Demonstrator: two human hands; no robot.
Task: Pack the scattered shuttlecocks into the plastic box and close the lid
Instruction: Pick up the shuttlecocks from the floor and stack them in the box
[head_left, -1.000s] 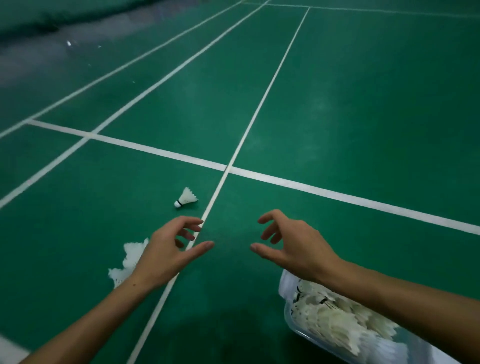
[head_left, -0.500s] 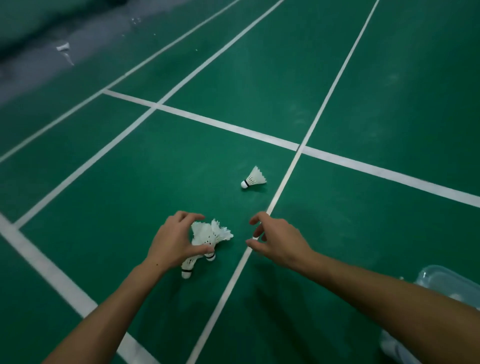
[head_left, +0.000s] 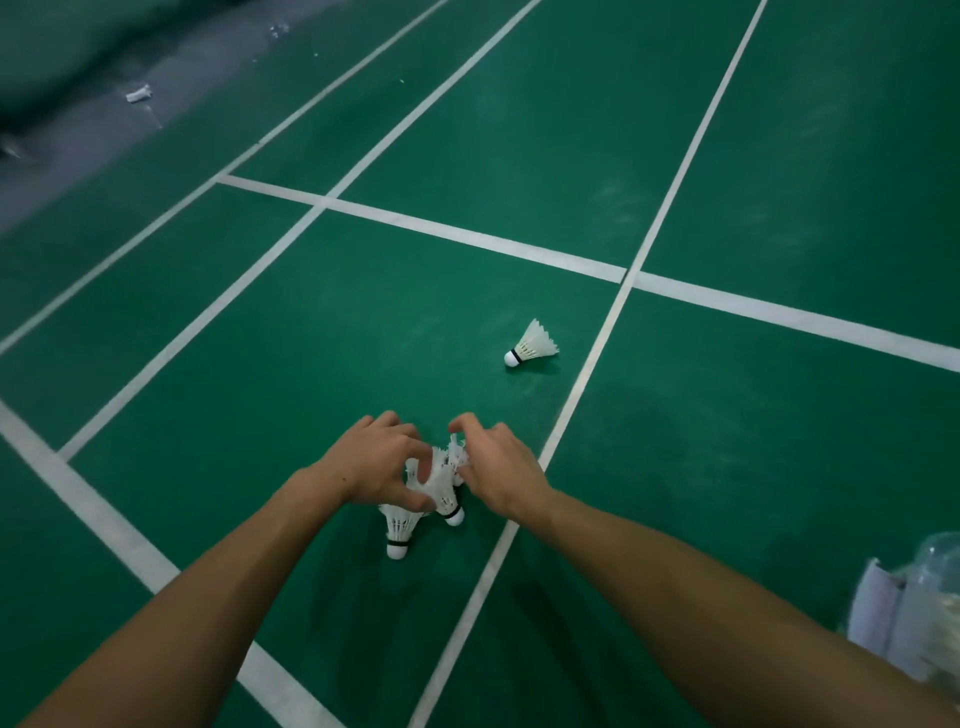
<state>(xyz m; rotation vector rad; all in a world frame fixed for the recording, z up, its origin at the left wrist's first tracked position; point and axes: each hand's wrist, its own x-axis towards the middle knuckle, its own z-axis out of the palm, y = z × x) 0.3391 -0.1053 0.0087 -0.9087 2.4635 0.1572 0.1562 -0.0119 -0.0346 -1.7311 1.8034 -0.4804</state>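
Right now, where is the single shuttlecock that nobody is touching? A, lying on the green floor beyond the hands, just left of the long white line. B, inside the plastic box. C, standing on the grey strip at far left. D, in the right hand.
A: the lone shuttlecock lies on its side on the green floor, beyond both hands, just left of the long white line.

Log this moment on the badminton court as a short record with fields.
setting: green court floor with white lines
left hand: grips a bunch of shuttlecocks
right hand: fingers curled at the same bunch, touching the feathers
beneath the bunch: one shuttlecock, cork toward the camera
loose shuttlecock: lies alone farther off, left of a white line
plastic box: at the right edge, partly cut off; lid state not visible
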